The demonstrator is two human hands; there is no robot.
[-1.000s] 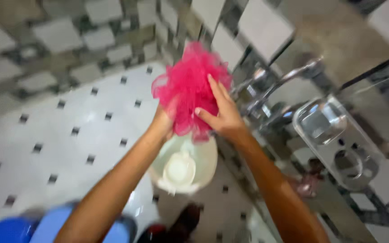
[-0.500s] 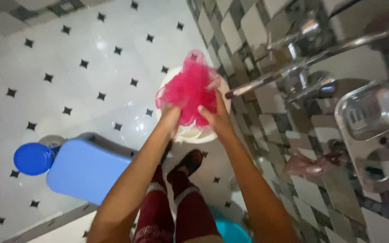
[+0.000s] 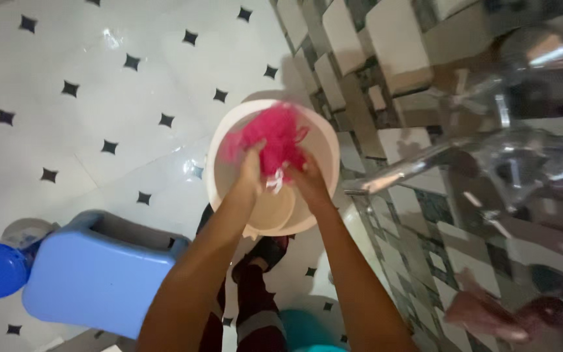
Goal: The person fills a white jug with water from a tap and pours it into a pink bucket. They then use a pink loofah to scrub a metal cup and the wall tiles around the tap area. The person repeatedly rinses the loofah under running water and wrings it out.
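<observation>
A white tiled floor [image 3: 99, 58] with dark diamond insets fills the view, with a light blue plastic stool [image 3: 96, 277] at the lower left and a chrome wall tap [image 3: 418, 166] at the right. Between them stands a round cream bucket [image 3: 324, 140], over whose mouth both hands squeeze a pink mesh bath loofah [image 3: 272, 137]. The left hand [image 3: 249, 176] and right hand [image 3: 307, 182] are closed on its lower part, so this looks like a wringing or rinsing step, where a firm two-handed grip matters.

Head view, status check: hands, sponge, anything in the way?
Left hand and right hand both gripping pink mesh sponge. Sponge over white bucket. Metal tap close at right, not touching.
</observation>
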